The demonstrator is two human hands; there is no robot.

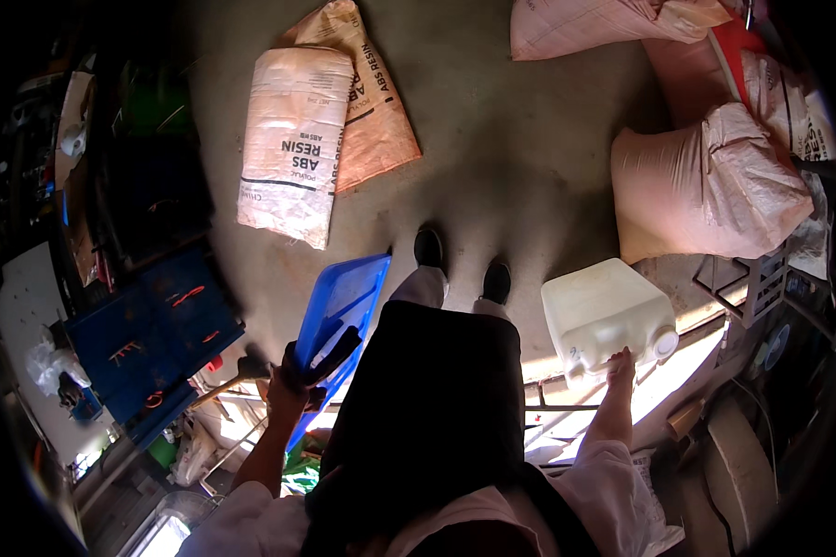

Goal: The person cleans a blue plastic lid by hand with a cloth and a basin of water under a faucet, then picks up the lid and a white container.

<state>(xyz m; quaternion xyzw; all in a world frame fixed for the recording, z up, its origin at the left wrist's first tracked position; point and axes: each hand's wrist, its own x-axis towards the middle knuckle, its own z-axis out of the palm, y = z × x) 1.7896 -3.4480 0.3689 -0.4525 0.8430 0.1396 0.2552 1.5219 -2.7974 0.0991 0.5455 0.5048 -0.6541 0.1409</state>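
To the right, my right hand (620,362) is closed round the handle of a whitish plastic jerrycan (599,292) with a round white cap. The jerrycan hangs tilted beside my right leg. On the other side, my left hand (288,392) is closed at the near side of a blue plastic tray (342,288), held on edge by my left leg. A dark, long piece (333,357) lies across the tray at that hand; its kind is unclear. Shadow hides most of the left fingers.
Two flat printed sacks (293,139) lie on the floor ahead to the left. Full pinkish sacks (706,186) stand at the right, near a grey metal frame (766,278). A dark blue panel (149,325) and a wooden handle (218,392) are at the left.
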